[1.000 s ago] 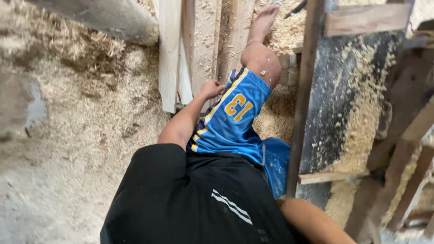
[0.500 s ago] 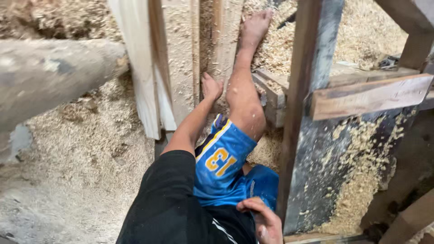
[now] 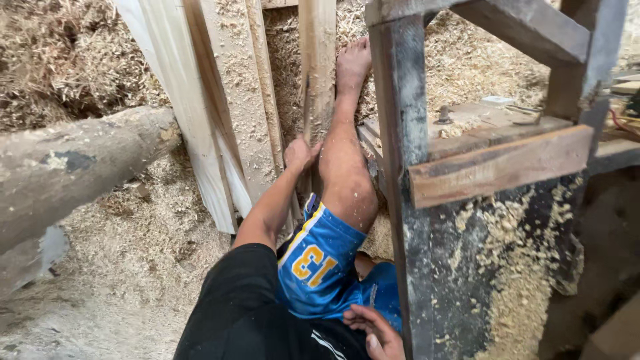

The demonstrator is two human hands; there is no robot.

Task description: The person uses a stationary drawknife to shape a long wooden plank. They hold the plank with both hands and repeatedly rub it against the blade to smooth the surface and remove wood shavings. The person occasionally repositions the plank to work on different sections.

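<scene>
My left hand (image 3: 301, 153) is closed around the lower edge of a narrow upright wooden plank (image 3: 317, 73) that leans among several pale boards. My left leg, in blue and yellow shorts, stretches forward, and its bare foot (image 3: 352, 63) presses against the sawdust beside that plank. My right hand (image 3: 375, 331) rests at the bottom of the view, fingers loosely spread on the blue shorts, touching the dark vertical post (image 3: 403, 200) of a wooden frame. It holds nothing.
A thick log (image 3: 73, 167) lies at the left. Wide pale boards (image 3: 193, 113) lean beside the plank. A dark wooden machine frame with a cross beam (image 3: 500, 167) fills the right. Sawdust covers the ground (image 3: 133, 267) and frame.
The view has tilted down and closer. My left hand has stayed on the plank, my foot has stayed stretched forward, and my right hand has come into view by the post.
</scene>
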